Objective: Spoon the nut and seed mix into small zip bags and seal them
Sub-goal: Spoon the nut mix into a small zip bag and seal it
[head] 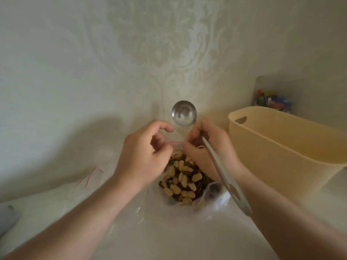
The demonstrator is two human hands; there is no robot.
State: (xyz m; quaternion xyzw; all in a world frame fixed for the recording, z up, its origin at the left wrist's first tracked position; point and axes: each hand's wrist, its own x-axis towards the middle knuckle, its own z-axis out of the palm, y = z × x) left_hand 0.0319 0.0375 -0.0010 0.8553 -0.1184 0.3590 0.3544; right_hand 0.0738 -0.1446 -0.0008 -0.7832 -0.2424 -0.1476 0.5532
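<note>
A small clear zip bag (178, 144) with a red zip line is held up between my two hands, over a large clear bag of nut and seed mix (183, 180) lying on the white table. My left hand (144, 154) pinches the small bag's left top edge. My right hand (208, 145) pinches its right top edge and also grips a metal spoon (184, 113), whose empty bowl points up and away while the handle runs back over my wrist.
A beige plastic tub (281, 145) stands at the right, with a clear box of coloured items (273, 102) behind it. Several empty zip bags (92, 176) lie at the left. A patterned wall is close behind.
</note>
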